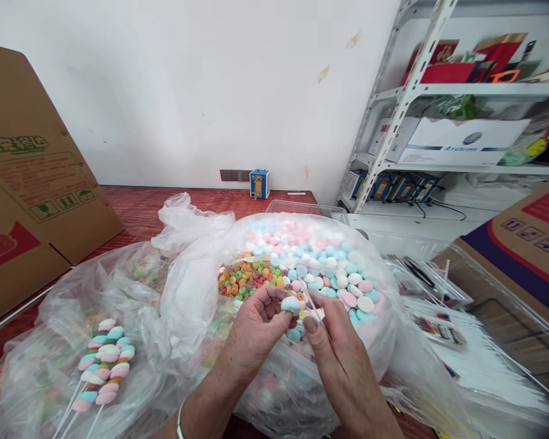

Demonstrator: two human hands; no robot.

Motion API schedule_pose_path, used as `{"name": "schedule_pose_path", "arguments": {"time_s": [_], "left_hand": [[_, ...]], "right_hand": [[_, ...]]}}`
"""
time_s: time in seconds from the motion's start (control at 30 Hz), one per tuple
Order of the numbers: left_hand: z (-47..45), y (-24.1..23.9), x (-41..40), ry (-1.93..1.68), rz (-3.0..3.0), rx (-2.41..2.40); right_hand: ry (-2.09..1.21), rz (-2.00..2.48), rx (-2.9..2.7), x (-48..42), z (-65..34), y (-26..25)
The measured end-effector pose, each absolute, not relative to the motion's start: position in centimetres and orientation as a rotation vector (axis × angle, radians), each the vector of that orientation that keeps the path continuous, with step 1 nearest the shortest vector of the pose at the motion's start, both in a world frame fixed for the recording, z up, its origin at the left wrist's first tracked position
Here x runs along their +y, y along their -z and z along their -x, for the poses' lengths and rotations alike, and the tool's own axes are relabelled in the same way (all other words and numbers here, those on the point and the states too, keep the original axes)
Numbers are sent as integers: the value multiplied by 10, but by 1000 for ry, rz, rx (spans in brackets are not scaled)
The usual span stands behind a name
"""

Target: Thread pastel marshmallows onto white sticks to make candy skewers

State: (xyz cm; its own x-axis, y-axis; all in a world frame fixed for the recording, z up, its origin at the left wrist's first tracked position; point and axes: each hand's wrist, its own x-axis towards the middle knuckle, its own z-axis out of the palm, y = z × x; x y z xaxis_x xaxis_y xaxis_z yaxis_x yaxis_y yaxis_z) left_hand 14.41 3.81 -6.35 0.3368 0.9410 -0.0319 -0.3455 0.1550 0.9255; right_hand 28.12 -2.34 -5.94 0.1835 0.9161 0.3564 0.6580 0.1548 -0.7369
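Observation:
Between the thumb and fingers of my left hand (254, 329) is a pastel blue, pink and white marshmallow (291, 305). My right hand (343, 350) pinches a thin white stick (312, 302), its upper end close to the marshmallow; whether the two touch I cannot tell. Both hands are over a large clear plastic bag (384, 341) full of flat pink, white and blue marshmallows (348, 283). Colourful ring-shaped gummies (249, 279) lie beside them, on the left. Further left, several finished marshmallow skewers (105, 360) with white sticks rest on plastic.
Cardboard boxes stand at the left (36, 164) and right (526, 244). Many white sticks (489, 360) and small packets (439, 329) lie at right. A small blue device (260, 184) sits by the wall, and a metal shelf (407, 91) holds boxes.

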Motion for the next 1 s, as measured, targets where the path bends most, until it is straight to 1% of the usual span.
{"name": "schedule_pose_path", "arguments": {"time_s": [0.13, 0.23, 0.33, 0.6, 0.77, 1.0], "left_hand": [[-145, 68, 47, -1199, -971, 824], [-144, 70, 51, -1245, -1018, 865], [-145, 69, 51, -1246, -1085, 876], [-149, 65, 46, -1257, -1120, 877], [-151, 70, 45, -1256, -1223, 862], [-149, 74, 42, -1238, -1396, 865]], "right_hand": [[79, 1759, -1780, -39, -282, 69], [190, 1962, -1891, -48, -279, 78], [179, 2065, -1941, -51, -275, 81], [154, 2003, -2023, -48, -279, 81], [59, 2106, -2034, -47, -279, 78], [50, 2141, -2045, -49, -279, 75]]}}
